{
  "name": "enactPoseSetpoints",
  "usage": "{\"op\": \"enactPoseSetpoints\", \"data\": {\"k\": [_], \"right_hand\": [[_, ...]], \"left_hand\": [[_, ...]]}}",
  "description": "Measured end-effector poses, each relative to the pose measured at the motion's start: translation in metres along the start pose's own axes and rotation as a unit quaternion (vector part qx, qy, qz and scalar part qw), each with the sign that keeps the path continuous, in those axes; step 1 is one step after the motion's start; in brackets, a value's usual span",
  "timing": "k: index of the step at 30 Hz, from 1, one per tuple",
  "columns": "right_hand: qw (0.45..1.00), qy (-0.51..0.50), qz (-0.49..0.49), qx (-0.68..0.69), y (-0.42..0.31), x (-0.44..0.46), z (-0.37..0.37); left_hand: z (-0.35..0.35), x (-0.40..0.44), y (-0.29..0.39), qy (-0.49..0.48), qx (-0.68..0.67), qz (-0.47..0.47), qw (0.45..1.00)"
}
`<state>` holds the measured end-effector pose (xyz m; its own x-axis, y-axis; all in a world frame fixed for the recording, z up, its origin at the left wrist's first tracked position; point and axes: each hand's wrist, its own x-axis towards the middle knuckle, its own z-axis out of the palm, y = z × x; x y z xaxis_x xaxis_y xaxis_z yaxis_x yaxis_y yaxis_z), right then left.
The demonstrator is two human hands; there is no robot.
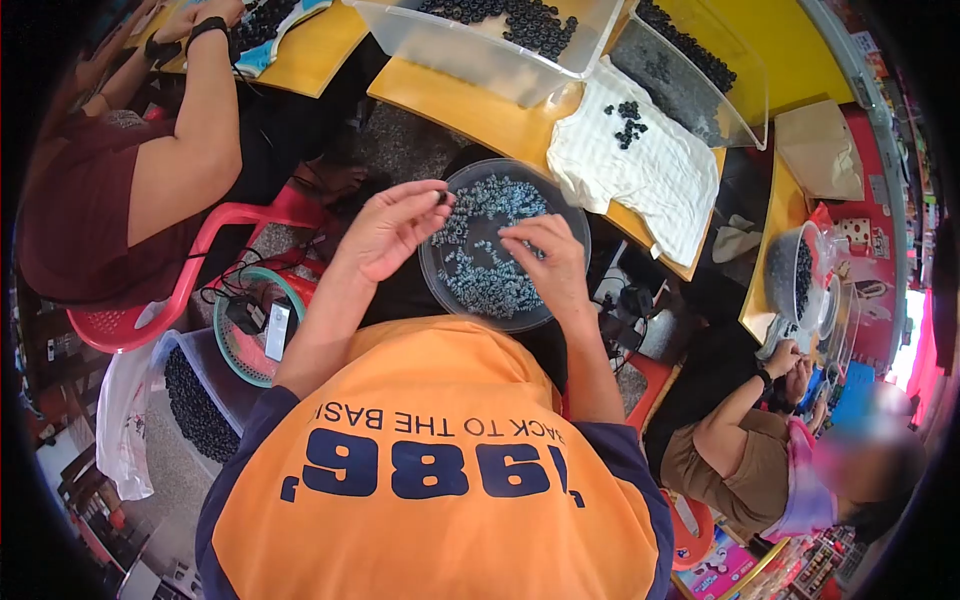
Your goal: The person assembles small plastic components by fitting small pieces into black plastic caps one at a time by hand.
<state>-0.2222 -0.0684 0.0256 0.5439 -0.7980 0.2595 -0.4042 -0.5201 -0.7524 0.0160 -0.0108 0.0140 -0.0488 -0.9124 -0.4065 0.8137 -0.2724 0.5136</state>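
My left hand (395, 228) is over the left rim of a round dark tub (584, 225), pinching a small black part (442, 198) between thumb and fingertips. Many small pale, ring-like pieces (490, 285) lie in the tub. Above its right side is my right hand (548, 258), its thumb and fingertips pressed together; whatever they hold is too small to make out. A white cloth (665, 165) with several black parts (628, 125) on it lies on the yellow table at the upper right.
Two clear bins (480, 55) (665, 75) of black parts stand at the table's back. A person (185, 180) works at the left, another (735, 435) at the right. A green basket (240, 350) and a bin of black parts (200, 405) are at the lower left.
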Motion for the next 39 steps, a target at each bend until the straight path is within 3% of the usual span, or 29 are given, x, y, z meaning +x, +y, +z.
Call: {"op": "enactPoseSetpoints", "data": {"k": [4, 8, 15, 20, 26, 33, 36, 39], "right_hand": [[0.993, -0.051, -0.072, -0.079, 0.009, -0.006, 0.019], [0.988, -0.094, -0.087, -0.088, 0.013, -0.005, 0.028], [0.968, -0.161, -0.121, -0.151, 0.015, -0.003, 0.027], [0.989, -0.079, -0.081, -0.090, 0.015, 0.003, 0.028], [0.988, -0.040, -0.038, -0.141, 0.011, 0.012, 0.055], [0.990, -0.060, -0.027, -0.123, 0.011, 0.013, 0.058], [0.993, -0.077, 0.004, -0.084, 0.006, 0.014, 0.050], [0.989, 0.003, 0.117, 0.092, -0.013, 0.013, 0.034]], "left_hand": [[-0.024, -0.009, 0.011, 0.005, -0.035, 0.031, 0.999], [-0.035, -0.015, 0.016, 0.032, -0.046, 0.054, 0.997], [-0.059, -0.008, 0.017, -0.013, -0.038, 0.052, 0.998], [-0.078, 0.001, 0.012, -0.013, -0.061, 0.047, 0.997], [-0.076, 0.002, 0.015, -0.037, -0.086, 0.047, 0.994], [-0.063, 0.000, 0.013, -0.034, -0.045, 0.050, 0.997], [-0.046, -0.002, 0.004, -0.038, -0.027, 0.054, 0.997], [-0.021, -0.004, -0.006, -0.047, 0.028, 0.044, 0.998]]}}
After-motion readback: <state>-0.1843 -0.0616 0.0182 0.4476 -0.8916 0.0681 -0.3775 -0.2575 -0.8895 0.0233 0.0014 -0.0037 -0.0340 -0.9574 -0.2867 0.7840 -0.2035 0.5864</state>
